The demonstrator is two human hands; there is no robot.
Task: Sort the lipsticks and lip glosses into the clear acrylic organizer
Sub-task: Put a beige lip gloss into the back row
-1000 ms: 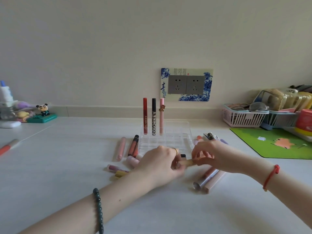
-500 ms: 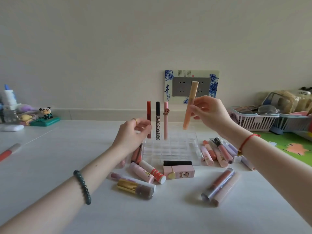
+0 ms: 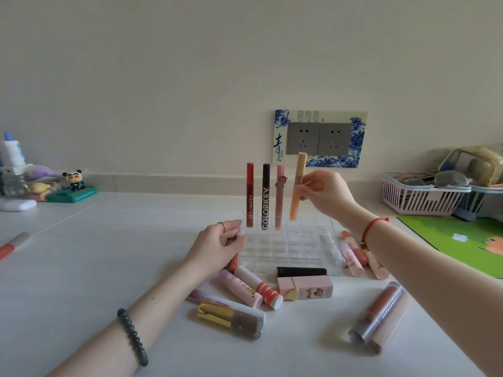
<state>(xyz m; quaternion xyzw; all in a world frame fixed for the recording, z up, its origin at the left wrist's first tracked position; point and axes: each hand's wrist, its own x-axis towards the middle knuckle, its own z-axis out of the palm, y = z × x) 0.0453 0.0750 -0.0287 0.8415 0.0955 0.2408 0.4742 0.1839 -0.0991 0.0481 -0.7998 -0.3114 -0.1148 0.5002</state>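
Three tubes (image 3: 265, 197) stand in the organizer (image 3: 288, 247), her right hand (image 3: 325, 193) pinching a peach gloss (image 3: 297, 186) above it, left hand (image 3: 217, 247) gripping its corner, many loose lipsticks (image 3: 261, 292) unsorted.

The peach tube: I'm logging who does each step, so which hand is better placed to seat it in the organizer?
Right. The right hand already pinches the peach tube upright over the organizer's back row; the left hand only touches its left edge.

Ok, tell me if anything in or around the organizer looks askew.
Only the peach tube: the right hand holds it tilted over the organizer, beside three upright tubes in the back row. The left hand rests at the organizer's left edge.
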